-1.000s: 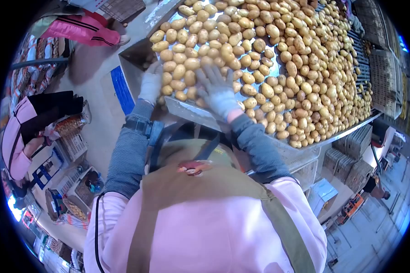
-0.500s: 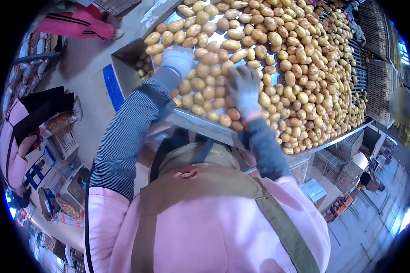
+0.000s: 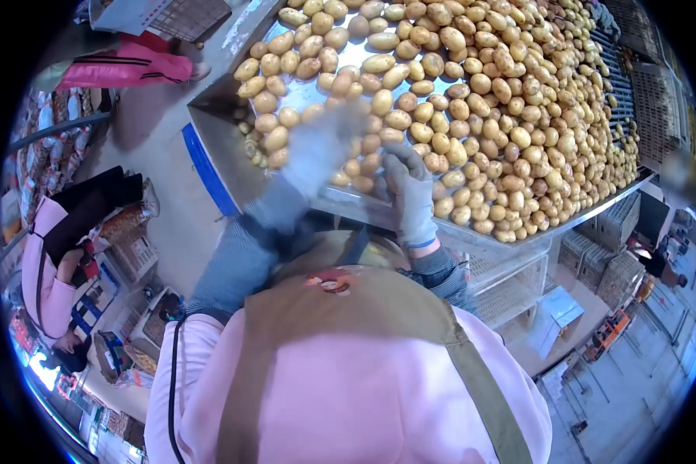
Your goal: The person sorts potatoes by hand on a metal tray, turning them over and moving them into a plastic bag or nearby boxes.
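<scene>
Many yellow potatoes (image 3: 510, 116) cover a metal sorting table (image 3: 348, 203) in front of me, packed densely on the right and loosely on the left. My left hand (image 3: 321, 151), in a pale glove, is over the potatoes close to the near edge; motion smears its fingers, so any grip is hidden. To its right, by the table's near rim, my right hand (image 3: 411, 189) wears a grey-white glove. Its fingers are curled in beside the potatoes, and I cannot see what is inside them.
A metal side wall with a blue strip (image 3: 209, 170) bounds the table's left. Dark rollers (image 3: 615, 81) lie at far right. Stacked crates (image 3: 588, 251) stand beyond the right rim. A person in pink (image 3: 46, 255) is at left; another pink-clothed person (image 3: 124, 66) stands farther up.
My left hand has swept right and nearer to me, uncovering potatoes and bare metal. My right hand has drawn back toward the near rim, its fingers now curled.
</scene>
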### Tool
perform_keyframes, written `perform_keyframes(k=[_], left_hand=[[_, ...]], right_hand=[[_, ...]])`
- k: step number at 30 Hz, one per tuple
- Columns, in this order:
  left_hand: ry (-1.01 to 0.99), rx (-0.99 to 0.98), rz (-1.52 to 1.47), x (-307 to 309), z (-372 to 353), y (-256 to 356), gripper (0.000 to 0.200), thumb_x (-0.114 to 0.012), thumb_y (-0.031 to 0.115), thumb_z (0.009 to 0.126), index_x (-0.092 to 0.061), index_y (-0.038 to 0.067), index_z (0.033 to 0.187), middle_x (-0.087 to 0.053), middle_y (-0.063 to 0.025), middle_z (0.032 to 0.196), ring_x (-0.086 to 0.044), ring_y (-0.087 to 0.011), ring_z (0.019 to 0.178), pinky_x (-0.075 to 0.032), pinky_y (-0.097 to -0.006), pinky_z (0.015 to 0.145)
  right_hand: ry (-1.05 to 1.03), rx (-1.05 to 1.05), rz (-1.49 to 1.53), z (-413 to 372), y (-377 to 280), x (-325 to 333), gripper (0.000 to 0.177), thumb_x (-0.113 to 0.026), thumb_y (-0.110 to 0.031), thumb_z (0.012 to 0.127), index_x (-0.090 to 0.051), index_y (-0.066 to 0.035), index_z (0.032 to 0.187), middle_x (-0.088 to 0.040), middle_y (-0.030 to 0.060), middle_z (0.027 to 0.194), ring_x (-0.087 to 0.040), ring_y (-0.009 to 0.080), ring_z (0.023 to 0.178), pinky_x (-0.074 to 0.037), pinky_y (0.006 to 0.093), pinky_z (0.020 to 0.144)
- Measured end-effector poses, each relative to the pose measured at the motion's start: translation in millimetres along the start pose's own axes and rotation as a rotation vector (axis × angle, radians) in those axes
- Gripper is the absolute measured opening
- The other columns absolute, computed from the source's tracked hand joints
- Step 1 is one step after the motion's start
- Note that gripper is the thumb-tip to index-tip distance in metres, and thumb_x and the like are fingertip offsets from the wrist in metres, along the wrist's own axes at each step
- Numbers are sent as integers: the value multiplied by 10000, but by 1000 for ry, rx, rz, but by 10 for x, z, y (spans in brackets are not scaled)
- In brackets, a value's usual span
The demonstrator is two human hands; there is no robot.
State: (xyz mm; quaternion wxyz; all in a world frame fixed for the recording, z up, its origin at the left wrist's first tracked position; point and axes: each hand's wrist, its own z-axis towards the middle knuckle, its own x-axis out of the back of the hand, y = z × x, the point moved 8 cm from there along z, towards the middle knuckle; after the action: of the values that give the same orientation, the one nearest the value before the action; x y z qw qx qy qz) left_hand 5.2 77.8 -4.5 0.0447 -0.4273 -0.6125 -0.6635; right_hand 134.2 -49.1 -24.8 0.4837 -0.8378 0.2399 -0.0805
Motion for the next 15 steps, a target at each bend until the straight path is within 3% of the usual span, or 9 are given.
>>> perform_keyframes(k=[1,3,5,7,8,9,11,12,15], left_hand=[[110,70,-99,174,234,-246,346,-596,314,996,-616,96,1265,-690,-210,1129,-674,-338,1031,-532,-447,844],[56,42,570,239,757,-780,429,-609,319,974,-552,112,1346,-698,-209,1119,-683,-364,1014,-528,-482,865],[-143,42,748,-61,1090,-1255,524,-623,368,939,-503,113,1380,-697,-213,1147,-677,-394,1042,-519,-500,898],[-292,74,640,35,1140,-1077,472,-503,367,953,-525,50,1303,-685,-225,1172,-669,-388,1073,-506,-504,900],[-180,124,569,136,1098,-1122,537,-528,455,931,-542,56,1290,-685,-245,1169,-669,-396,1079,-507,-510,904],[-104,319,468,257,992,-1039,552,-537,500,928,-570,54,1252,-690,-255,1137,-668,-404,1072,-502,-511,915],[-16,273,291,235,670,-915,532,-562,509,953,-588,41,1206,-698,-260,1084,-680,-405,1041,-531,-481,871],[-63,259,205,73,447,-745,505,-547,495,973,-598,43,1191,-701,-251,1048,-684,-401,1009,-533,-484,853],[-108,53,236,-525,-76,-330,380,-578,382,979,-613,60,1179,-692,-198,997,-675,-371,937,-527,-480,832]], right_hand=[[14,-42,79,-31,51,24,285,-539,-224,1043,-623,-29,1234,-605,15,905,-537,73,695,-406,181,592],[43,-129,229,-108,148,126,256,-564,-211,1031,-624,-28,1199,-560,-17,833,-434,24,570,-298,154,485],[-37,96,-113,-186,-16,203,248,-595,-149,978,-631,-25,1189,-573,3,811,-501,83,624,-393,208,564],[-101,403,-573,-326,-163,262,256,-588,-112,959,-632,-16,1193,-587,27,801,-554,130,658,-463,244,626],[-81,624,-847,-420,-233,283,262,-566,-107,967,-629,-10,1202,-596,40,801,-573,148,665,-486,252,648],[-85,366,-511,-394,-33,464,265,-566,-108,971,-628,-7,1208,-607,46,813,-584,147,679,-493,256,658],[-89,-121,186,-463,473,606,273,-565,-111,978,-624,-1,1220,-631,58,837,-606,143,707,-505,263,677],[-51,-135,204,-496,617,774,360,-622,-108,953,-597,-4,1296,-661,79,921,-639,153,801,-526,287,691],[548,29,10,-516,497,1481,467,-663,-126,934,-558,-25,1378,-654,98,1123,-642,166,907,-537,294,733]])
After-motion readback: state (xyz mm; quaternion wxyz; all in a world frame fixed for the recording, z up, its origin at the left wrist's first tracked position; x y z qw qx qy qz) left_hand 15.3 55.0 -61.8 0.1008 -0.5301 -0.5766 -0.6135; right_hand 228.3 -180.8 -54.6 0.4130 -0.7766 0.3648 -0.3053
